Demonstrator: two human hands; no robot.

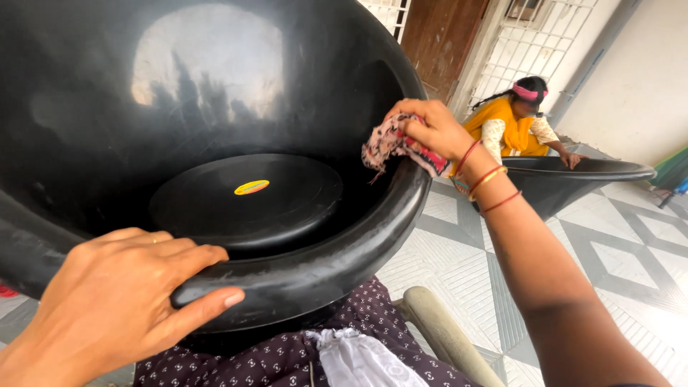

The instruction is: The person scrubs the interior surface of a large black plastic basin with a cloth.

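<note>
Black plastic tub (215, 143), large and round, rests tilted on the person's lap, opening facing the camera. Left hand (115, 301) grips the near rim, fingers curled over the rolled edge. Between the hands, the inner wall appears glossy, and a small yellow sticker (251, 187) remains on the base. Right hand (430, 129) is closed on a patterned cloth (390, 143), pressed to the far rim; wiping appears to be under way. Beyond that hand, another person (512, 122) handles a second tub (573, 175).

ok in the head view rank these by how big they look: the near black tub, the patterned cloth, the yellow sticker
1. black tub, filling most of the view, though nearest the camera
2. patterned cloth, bunched in the right hand
3. yellow sticker on the tub's bottom
</note>
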